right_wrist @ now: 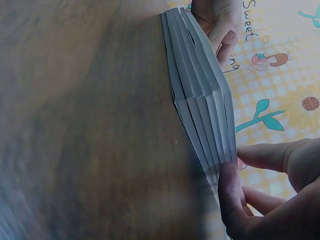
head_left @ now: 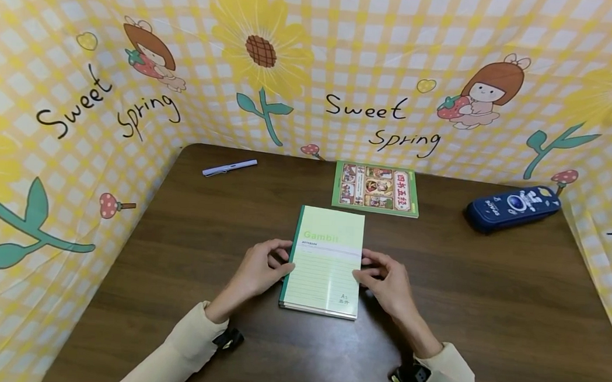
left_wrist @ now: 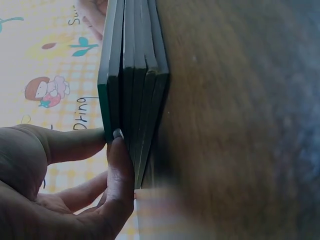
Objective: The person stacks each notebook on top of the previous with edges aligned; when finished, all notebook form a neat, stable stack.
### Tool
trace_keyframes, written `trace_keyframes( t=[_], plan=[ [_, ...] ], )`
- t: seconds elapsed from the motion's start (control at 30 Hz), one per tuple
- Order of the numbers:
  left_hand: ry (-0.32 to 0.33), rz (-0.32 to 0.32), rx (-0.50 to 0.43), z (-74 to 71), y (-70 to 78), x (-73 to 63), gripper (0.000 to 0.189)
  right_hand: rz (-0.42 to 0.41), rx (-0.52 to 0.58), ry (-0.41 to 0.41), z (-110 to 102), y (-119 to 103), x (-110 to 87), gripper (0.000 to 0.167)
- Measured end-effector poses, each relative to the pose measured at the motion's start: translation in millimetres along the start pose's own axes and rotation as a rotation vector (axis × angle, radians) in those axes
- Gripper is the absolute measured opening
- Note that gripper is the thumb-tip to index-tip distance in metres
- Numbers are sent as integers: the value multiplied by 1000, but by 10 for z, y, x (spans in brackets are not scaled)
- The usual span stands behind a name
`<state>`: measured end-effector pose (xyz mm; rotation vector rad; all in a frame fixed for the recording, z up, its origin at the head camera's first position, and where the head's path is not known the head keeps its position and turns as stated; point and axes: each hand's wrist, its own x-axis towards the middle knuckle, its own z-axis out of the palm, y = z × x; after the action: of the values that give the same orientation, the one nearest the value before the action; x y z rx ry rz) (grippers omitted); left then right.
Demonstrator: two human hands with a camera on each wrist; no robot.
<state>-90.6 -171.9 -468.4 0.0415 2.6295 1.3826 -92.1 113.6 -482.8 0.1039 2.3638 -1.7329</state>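
A stack of several notebooks (head_left: 327, 274) lies on the table in front of me, the top one with a pale green cover and a dark green spine. My left hand (head_left: 259, 270) pinches the stack's spine side, thumb at the top cover's edge and index finger against the side. At the opposite long edge, my right hand (head_left: 390, 281) grips in the same way. Both wrist views show the layered notebooks (left_wrist: 132, 80) edge-on, with a narrow dark gap below the upper ones on the left. How many notebooks each hand grips, I cannot tell.
Behind the stack lies a green-bordered book (head_left: 377, 188) with a picture cover. A pale lilac pen (head_left: 229, 167) is at the back left, and a dark blue pencil case (head_left: 512, 209) at the back right. Yellow checked cloth (head_left: 346, 53) hangs around the brown table (head_left: 176, 241).
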Motion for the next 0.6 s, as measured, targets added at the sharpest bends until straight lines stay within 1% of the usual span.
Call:
trace_keyframes(
  t=[0.23,0.37,0.6],
  plan=[
    [30,5,28,33,13,-30,41,-16,-6,-13,-2,20,-4,46],
    [40,9,28,46,17,-32,41,-27,-7,-9,3,30,-1,44],
    [58,19,22,86,-2,-47,41,-10,1,-11,-4,31,-7,44]
  ],
)
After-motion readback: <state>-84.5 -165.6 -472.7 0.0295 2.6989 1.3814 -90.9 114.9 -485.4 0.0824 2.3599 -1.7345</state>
